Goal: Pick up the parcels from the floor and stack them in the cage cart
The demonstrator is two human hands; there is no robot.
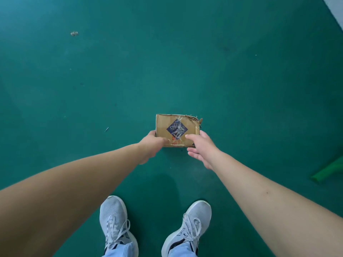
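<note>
Head view: both hands [178, 145] grip cardboard parcel [177, 129].

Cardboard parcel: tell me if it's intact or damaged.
Damaged. The cardboard parcel has a torn, ragged far right corner, and clear tape crosses its blue diamond logo. Left hand and right hand hold its sides.

The left hand [153, 143] and right hand [201, 145] cover the cardboard parcel's [176, 127] near corners. A green object [328, 170] runs off the right edge, a pale surface [336, 10] off the top-right corner.
</note>
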